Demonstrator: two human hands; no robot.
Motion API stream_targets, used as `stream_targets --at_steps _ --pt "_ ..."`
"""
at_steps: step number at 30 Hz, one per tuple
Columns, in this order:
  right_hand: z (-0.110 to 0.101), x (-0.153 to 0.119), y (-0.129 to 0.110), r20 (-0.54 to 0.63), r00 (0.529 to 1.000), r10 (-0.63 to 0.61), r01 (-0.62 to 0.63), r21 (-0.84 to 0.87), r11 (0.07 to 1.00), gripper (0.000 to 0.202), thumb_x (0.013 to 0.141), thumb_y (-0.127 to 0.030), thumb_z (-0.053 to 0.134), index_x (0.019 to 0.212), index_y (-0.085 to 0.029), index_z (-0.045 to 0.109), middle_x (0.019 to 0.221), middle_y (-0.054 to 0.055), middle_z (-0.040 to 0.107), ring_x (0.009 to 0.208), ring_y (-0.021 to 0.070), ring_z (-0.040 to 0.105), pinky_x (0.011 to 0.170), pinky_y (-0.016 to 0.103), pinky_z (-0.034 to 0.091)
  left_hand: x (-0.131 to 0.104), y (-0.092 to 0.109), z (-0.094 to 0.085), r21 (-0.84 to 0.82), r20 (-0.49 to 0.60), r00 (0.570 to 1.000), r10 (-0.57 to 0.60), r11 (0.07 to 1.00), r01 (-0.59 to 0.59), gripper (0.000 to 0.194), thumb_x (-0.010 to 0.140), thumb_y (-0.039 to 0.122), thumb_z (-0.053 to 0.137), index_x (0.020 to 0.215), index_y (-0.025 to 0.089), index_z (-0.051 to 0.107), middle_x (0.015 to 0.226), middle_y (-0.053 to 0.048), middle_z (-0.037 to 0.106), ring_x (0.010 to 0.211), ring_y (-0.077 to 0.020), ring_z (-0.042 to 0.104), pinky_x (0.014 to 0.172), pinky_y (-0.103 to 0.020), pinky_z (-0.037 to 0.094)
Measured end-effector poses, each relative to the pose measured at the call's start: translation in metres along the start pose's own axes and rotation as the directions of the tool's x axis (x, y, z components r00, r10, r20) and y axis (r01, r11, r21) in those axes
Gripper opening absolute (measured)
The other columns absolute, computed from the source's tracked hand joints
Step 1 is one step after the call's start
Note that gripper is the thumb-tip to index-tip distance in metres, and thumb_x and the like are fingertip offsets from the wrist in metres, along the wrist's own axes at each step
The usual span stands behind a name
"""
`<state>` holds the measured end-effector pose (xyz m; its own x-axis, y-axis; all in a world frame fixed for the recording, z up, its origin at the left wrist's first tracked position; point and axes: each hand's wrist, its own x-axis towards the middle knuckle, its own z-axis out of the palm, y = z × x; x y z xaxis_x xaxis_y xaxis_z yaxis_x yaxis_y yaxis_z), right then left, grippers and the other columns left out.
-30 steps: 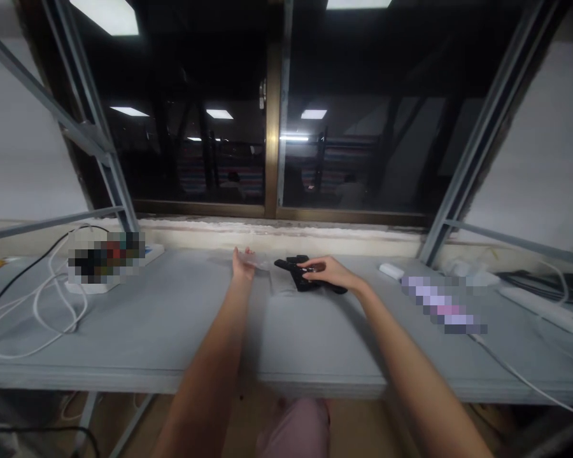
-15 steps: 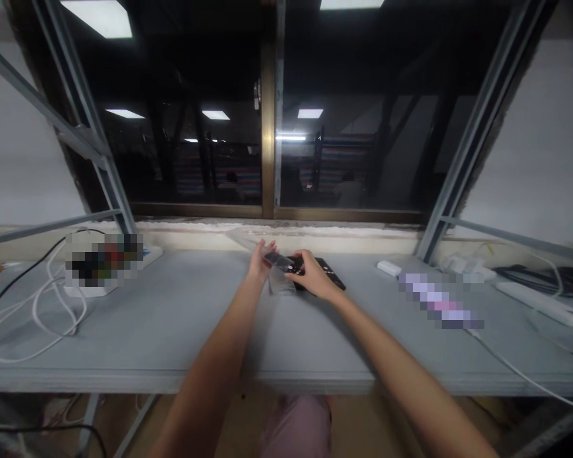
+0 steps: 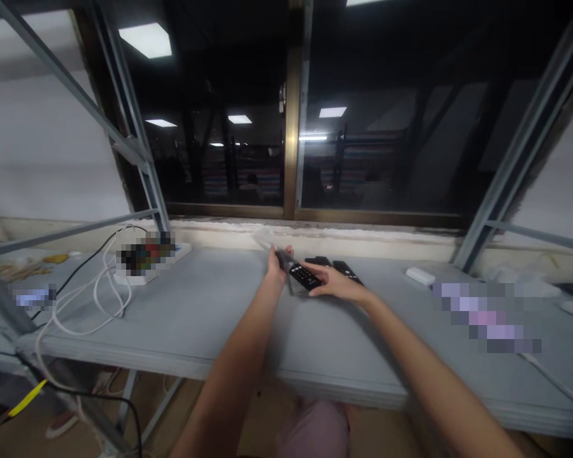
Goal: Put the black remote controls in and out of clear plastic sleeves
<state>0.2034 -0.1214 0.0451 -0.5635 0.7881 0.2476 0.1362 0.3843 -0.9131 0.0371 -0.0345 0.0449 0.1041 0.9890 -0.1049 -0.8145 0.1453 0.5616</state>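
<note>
A black remote control (image 3: 305, 277) with light buttons is tilted above the grey table (image 3: 210, 318), between my hands. My right hand (image 3: 332, 282) grips its lower right end between thumb and fingers. Around its upper left end is a clear plastic bag (image 3: 267, 239), which my left hand (image 3: 279, 264) holds closed-fingered together with that end. Behind my right hand, more black remotes (image 3: 346, 271) lie on the table, partly hidden by the hand.
White power strips (image 3: 184, 253) and looped white cables (image 3: 98, 286) lie at the left. A white plug (image 3: 420, 276) and a blurred purple object (image 3: 487, 316) are at the right. Metal posts (image 3: 501, 152) frame the window behind.
The view has turned left, shifting the scene rightward. The held remote now shows more of its button face, and my right hand has moved to its lower end.
</note>
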Motion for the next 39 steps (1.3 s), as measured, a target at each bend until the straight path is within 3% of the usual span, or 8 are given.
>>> stream_targets --at_steps 4,7,15,24,29,33,36,39 --pt "-0.002 0.004 0.006 -0.307 0.951 0.025 -0.062 -0.110 0.992 0.088 0.064 -0.028 0.073 0.143 -0.030 0.034 0.136 0.010 0.048 0.082 0.0144 0.059 0.052 0.021 0.052 -0.007 -0.016 0.008 0.174 0.171 0.979 -0.111 0.981 0.081 0.039 0.088 0.047 0.047 0.090 0.013 0.065 0.078 -0.009 0.068 0.065 -0.0159 0.061 0.070 -0.027 0.048" --pt "-0.010 0.005 0.012 -0.412 0.911 0.005 -0.070 -0.142 0.987 0.080 0.064 -0.027 0.072 0.139 -0.028 0.042 0.126 0.008 0.057 0.070 0.0118 0.057 0.041 0.017 0.046 -0.011 -0.028 0.016 0.327 0.271 0.948 -0.170 0.942 0.075 0.026 0.083 0.038 0.059 0.087 0.014 0.066 0.083 -0.008 0.070 0.076 -0.0180 0.063 0.077 -0.027 0.045" --pt "-0.016 0.007 0.015 -0.404 0.915 0.006 -0.021 -0.031 0.999 0.062 0.060 -0.032 0.075 0.120 -0.022 0.063 0.098 0.002 0.071 0.069 0.0140 0.060 0.054 0.025 0.054 -0.005 -0.029 0.012 0.444 0.205 0.961 -0.183 0.893 0.075 0.032 0.083 0.046 0.057 0.078 0.016 0.066 0.075 -0.005 0.068 0.075 -0.0167 0.062 0.074 -0.026 0.041" --pt "-0.015 0.007 0.013 -0.661 0.727 -0.186 -0.092 -0.362 0.927 0.016 0.070 -0.024 0.060 0.076 -0.017 0.073 0.083 0.006 0.074 0.076 0.0209 0.065 0.068 0.029 0.049 -0.021 -0.037 0.021 0.471 0.260 0.922 -0.287 0.871 0.138 0.023 0.083 0.033 0.058 0.069 0.015 0.060 0.066 -0.003 0.064 0.063 -0.0133 0.056 0.071 -0.027 0.041" --pt "-0.013 0.004 0.005 -0.683 0.691 -0.236 -0.145 -0.451 0.881 0.010 0.070 -0.021 0.060 0.070 -0.019 0.069 0.077 0.003 0.073 0.070 0.0184 0.064 0.066 0.027 0.045 -0.029 -0.030 0.029 0.545 0.257 0.932 -0.254 0.835 0.077 0.021 0.082 0.030 0.058 0.067 0.016 0.057 0.063 -0.001 0.061 0.061 -0.0111 0.053 0.066 -0.024 0.041" --pt "-0.006 0.002 -0.001 -0.705 0.662 -0.256 -0.175 -0.477 0.862 0.010 0.073 -0.019 0.058 0.068 -0.018 0.067 0.074 0.003 0.072 0.068 0.0170 0.063 0.065 0.025 0.044 -0.034 -0.018 0.033 0.705 0.203 0.957 -0.208 0.709 0.005 0.020 0.077 0.030 0.065 0.067 0.015 0.056 0.056 0.004 0.052 0.049 -0.0060 0.040 0.052 -0.019 0.032" --pt "0.000 0.000 -0.003 -0.697 0.656 -0.291 -0.237 -0.556 0.797 0.012 0.077 -0.020 0.058 0.069 -0.020 0.067 0.076 0.003 0.073 0.069 0.0177 0.064 0.066 0.025 0.043 -0.037 -0.009 0.033 0.805 0.139 0.965 -0.223 0.593 0.022 0.023 0.078 0.030 0.065 0.064 0.013 0.057 0.051 0.004 0.048 0.044 -0.0048 0.036 0.047 -0.019 0.027" --pt "0.005 -0.002 -0.006 -0.635 0.702 -0.322 -0.274 -0.659 0.701 0.012 0.081 -0.022 0.058 0.075 -0.021 0.068 0.077 0.003 0.072 0.071 0.0186 0.064 0.067 0.026 0.043 -0.040 -0.001 0.031 0.790 0.129 0.968 -0.214 0.612 0.030 0.019 0.077 0.023 0.066 0.064 0.011 0.059 0.052 0.001 0.052 0.044 -0.0059 0.044 0.049 -0.019 0.033"
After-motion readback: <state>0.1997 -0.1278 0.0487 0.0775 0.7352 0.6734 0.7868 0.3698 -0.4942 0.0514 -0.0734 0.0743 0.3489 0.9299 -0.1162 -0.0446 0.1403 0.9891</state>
